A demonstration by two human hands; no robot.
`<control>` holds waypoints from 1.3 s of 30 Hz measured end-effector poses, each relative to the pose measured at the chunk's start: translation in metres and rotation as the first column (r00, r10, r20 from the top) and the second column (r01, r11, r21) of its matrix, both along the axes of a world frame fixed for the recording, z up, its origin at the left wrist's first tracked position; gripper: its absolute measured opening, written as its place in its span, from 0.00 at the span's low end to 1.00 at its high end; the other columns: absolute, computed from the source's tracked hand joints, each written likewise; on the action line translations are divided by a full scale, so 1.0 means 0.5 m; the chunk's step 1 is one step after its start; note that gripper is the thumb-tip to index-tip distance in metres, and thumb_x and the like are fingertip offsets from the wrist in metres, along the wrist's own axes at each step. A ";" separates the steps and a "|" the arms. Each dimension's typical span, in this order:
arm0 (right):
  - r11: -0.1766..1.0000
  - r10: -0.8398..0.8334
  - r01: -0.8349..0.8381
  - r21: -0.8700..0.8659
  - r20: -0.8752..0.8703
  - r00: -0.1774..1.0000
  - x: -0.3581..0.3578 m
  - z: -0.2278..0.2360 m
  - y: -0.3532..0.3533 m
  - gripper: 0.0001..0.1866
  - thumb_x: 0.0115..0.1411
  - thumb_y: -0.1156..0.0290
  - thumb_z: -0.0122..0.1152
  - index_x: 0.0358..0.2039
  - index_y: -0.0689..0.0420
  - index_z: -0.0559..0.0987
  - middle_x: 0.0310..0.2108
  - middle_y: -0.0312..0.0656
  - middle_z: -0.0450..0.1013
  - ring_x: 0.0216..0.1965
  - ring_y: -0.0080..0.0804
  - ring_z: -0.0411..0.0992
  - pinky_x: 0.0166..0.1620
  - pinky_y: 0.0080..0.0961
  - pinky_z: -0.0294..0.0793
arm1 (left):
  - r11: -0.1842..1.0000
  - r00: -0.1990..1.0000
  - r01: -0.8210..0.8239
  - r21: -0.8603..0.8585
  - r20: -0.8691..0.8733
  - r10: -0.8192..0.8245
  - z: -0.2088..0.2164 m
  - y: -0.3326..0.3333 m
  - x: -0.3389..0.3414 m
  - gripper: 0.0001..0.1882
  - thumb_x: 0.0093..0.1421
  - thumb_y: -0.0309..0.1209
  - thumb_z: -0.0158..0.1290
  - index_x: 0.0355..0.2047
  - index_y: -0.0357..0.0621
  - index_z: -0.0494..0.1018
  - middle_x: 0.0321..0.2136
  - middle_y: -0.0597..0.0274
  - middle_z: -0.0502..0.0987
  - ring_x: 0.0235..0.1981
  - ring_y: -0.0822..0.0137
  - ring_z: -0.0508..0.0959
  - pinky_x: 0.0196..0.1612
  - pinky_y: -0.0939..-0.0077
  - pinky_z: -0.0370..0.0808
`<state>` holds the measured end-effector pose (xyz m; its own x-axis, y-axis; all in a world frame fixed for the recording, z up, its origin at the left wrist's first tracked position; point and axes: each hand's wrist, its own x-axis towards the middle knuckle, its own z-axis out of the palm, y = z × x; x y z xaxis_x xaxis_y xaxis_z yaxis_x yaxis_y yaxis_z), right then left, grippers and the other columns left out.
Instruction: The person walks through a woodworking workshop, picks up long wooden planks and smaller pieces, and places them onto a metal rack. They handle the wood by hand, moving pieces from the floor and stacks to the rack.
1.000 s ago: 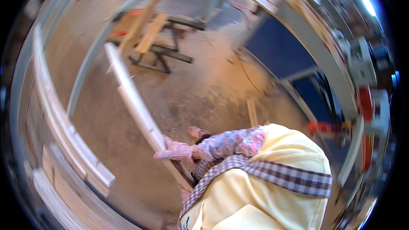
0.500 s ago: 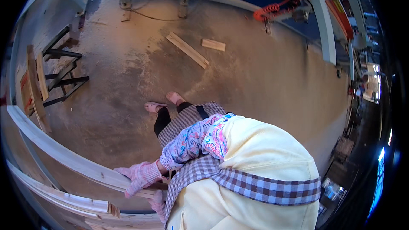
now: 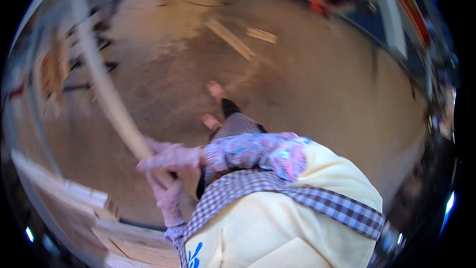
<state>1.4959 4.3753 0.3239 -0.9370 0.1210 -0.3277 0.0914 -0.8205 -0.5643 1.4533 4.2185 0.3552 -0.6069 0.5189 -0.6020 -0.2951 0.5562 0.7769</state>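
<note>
A long, narrow wooden board (image 3: 111, 99) slants from the upper left down to my gloved hands. My right hand (image 3: 171, 157), in a pink knitted glove, is closed round the board near its lower end, with my forearm crossing in front of my body. Just below it, my left hand (image 3: 169, 202), in a similar glove, grips the end of the same board. Motion blurs the fingers of both hands and the board's far end. My left forearm is mostly hidden by the checked apron (image 3: 253, 183).
Stacked boards (image 3: 74, 193) lie at the lower left, with more timber (image 3: 134, 238) beside my body. A dark folding stand (image 3: 94, 64) with wood pieces is at the far left. Two offcuts, a longer one (image 3: 230, 38) and a shorter one (image 3: 261, 34), lie on the floor beyond my feet.
The board has come up off the left-hand pile and swung to a steeper slant, its far end towards the upper left. My left hand has come further into view on it.
</note>
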 end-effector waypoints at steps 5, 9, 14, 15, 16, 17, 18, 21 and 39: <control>0.969 0.248 -0.239 -0.068 0.201 0.948 0.158 0.036 0.008 0.34 0.66 0.53 0.57 0.66 0.60 0.63 0.62 0.43 0.65 0.65 0.30 0.60 0.66 0.26 0.57 | 0.991 0.998 0.020 0.134 -0.059 -0.012 0.127 0.035 0.121 0.50 0.42 0.29 0.65 0.67 0.46 0.55 0.54 0.56 0.69 0.54 0.62 0.71 0.57 0.69 0.70; 0.923 0.337 -0.310 0.226 -0.094 0.937 0.214 0.055 0.016 0.40 0.61 0.48 0.60 0.65 0.61 0.63 0.60 0.44 0.67 0.59 0.37 0.67 0.61 0.34 0.65 | 0.981 0.902 0.024 -0.192 -0.419 -0.104 0.127 -0.024 0.214 0.63 0.38 0.40 0.73 0.71 0.42 0.47 0.62 0.44 0.65 0.62 0.52 0.69 0.63 0.66 0.67; 0.524 0.425 0.021 0.851 -0.283 0.860 0.175 -0.018 0.019 0.32 0.60 0.53 0.63 0.57 0.60 0.68 0.51 0.42 0.71 0.50 0.33 0.70 0.51 0.34 0.73 | 0.993 0.707 -0.120 -0.001 -0.702 0.085 0.185 -0.099 0.263 0.68 0.36 0.46 0.75 0.71 0.41 0.45 0.65 0.43 0.62 0.64 0.49 0.67 0.64 0.65 0.65; 0.602 0.403 0.030 0.798 -0.335 0.852 0.148 0.089 0.000 0.32 0.58 0.50 0.63 0.55 0.60 0.70 0.49 0.41 0.72 0.49 0.32 0.71 0.50 0.33 0.73 | 0.984 0.648 -0.161 0.072 -0.745 0.160 0.203 -0.120 0.267 0.67 0.36 0.45 0.74 0.71 0.40 0.45 0.65 0.42 0.62 0.63 0.51 0.68 0.64 0.67 0.66; 0.676 0.386 0.022 0.737 -0.379 0.841 0.120 0.205 -0.023 0.33 0.57 0.48 0.64 0.53 0.60 0.72 0.47 0.40 0.72 0.48 0.31 0.71 0.50 0.32 0.72 | 0.953 0.652 -0.263 0.148 -0.701 0.289 0.224 -0.142 0.265 0.66 0.37 0.43 0.74 0.71 0.39 0.46 0.64 0.43 0.63 0.63 0.52 0.68 0.64 0.66 0.65; 0.714 0.380 0.029 0.700 -0.421 0.823 0.102 0.278 -0.042 0.34 0.55 0.45 0.65 0.51 0.60 0.74 0.46 0.40 0.73 0.47 0.29 0.71 0.50 0.31 0.72 | 0.908 0.644 -0.363 0.211 -0.647 0.408 0.244 -0.177 0.268 0.65 0.37 0.41 0.73 0.70 0.38 0.47 0.64 0.43 0.63 0.63 0.53 0.68 0.65 0.65 0.65; 0.724 0.375 0.056 0.688 -0.460 0.805 0.080 0.337 -0.055 0.35 0.54 0.42 0.66 0.49 0.61 0.77 0.44 0.39 0.74 0.45 0.28 0.71 0.49 0.30 0.71 | 0.853 0.626 -0.446 0.271 -0.588 0.513 0.253 -0.215 0.274 0.63 0.37 0.39 0.73 0.70 0.38 0.49 0.63 0.44 0.64 0.62 0.54 0.68 0.65 0.65 0.64; 0.579 0.423 0.216 0.786 -0.515 0.745 0.023 0.412 -0.096 0.45 0.52 0.37 0.65 0.59 0.60 0.71 0.47 0.40 0.74 0.46 0.30 0.71 0.50 0.28 0.71 | 0.614 0.293 -0.423 0.666 -0.540 0.789 0.217 -0.370 0.274 0.59 0.42 0.38 0.70 0.70 0.41 0.47 0.60 0.49 0.66 0.61 0.54 0.69 0.65 0.60 0.64; -0.331 0.911 0.204 0.921 0.255 0.324 0.032 0.264 -0.806 0.53 0.48 0.42 0.68 0.70 0.47 0.56 0.56 0.54 0.64 0.50 0.54 0.73 0.49 0.46 0.76 | -0.121 0.332 -0.577 0.808 0.367 0.869 0.078 -0.847 0.253 0.38 0.66 0.53 0.49 0.63 0.34 0.60 0.56 0.49 0.69 0.58 0.54 0.70 0.65 0.55 0.63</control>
<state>1.5117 3.9722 0.4557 -0.5819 -0.8126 -0.0314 -0.6590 0.4938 -0.5673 1.5797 3.7950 0.3943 -0.9500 -0.3013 -0.0815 0.1610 -0.6967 0.6991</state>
